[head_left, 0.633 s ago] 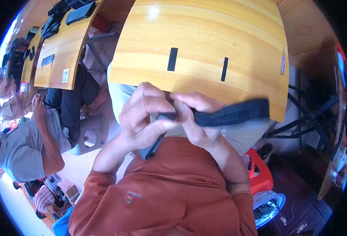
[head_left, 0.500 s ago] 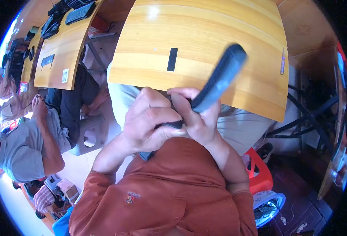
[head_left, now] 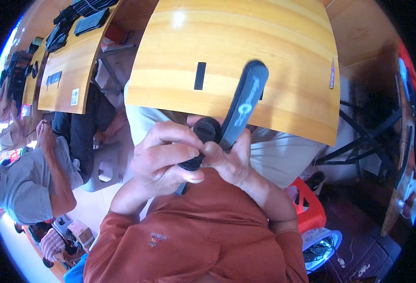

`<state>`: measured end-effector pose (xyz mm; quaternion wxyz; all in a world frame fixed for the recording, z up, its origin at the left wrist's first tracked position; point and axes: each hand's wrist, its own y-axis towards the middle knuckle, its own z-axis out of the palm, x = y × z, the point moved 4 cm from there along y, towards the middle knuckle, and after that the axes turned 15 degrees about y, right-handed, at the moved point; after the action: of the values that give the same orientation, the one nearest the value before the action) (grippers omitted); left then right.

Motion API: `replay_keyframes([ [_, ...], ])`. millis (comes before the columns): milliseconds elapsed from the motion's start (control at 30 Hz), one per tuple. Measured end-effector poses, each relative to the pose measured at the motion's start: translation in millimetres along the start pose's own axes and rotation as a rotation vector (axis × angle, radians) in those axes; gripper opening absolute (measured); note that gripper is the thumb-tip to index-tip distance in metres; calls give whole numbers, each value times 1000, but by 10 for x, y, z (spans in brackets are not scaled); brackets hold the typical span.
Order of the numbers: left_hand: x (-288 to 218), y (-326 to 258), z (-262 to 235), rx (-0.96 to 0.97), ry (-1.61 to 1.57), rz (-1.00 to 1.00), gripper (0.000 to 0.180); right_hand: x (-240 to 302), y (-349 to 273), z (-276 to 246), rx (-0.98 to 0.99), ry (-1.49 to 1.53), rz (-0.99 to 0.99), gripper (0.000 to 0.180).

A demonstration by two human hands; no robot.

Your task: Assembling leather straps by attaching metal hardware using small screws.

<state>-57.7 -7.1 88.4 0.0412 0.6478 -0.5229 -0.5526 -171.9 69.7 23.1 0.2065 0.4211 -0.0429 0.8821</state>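
Above my lap, in front of the table's near edge, both hands are closed on a black strap-like piece. Its long band (head_left: 246, 101) has a rounded end, a ribbed surface and pale printing, and sticks up over the table from my right hand (head_left: 234, 162). A round black part (head_left: 207, 129) sits beside the band, close to my right thumb. My left hand (head_left: 158, 153) pinches a dark rounded part (head_left: 192, 163) between thumb and fingers. Below that hand a narrow dark end (head_left: 181, 188) shows. How these parts join is hidden by my fingers.
On the wooden table (head_left: 170, 52) lie a black rectangular strip (head_left: 200, 75) and a thin tool with a purple handle (head_left: 332, 75). A red stool (head_left: 312, 214) and a pale basket (head_left: 336, 245) stand at lower right. At left, a person (head_left: 33, 174) sits by another table (head_left: 71, 61).
The band has swung left and more upright, so its printed face now shows. Both hands have shifted slightly down and left, and the round black part has come into sight.
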Motion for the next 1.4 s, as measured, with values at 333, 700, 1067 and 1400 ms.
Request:
replay_keyframes([
  [333,11,-65,-50,-14,-141,-66,43,64,-59,75,-178,-108,-15,26],
  [700,74,-157,-1651,-363,-1015,-247,25,1880,-280,-1393,-761,-67,-610,25],
  [1067,673,-566,-933,-435,-892,-603,35,678,-232,-323,347,-887,121,35],
  [1400,825,-826,-863,-427,-508,-695,36,-934,-206,-966,440,-1033,232,30],
])
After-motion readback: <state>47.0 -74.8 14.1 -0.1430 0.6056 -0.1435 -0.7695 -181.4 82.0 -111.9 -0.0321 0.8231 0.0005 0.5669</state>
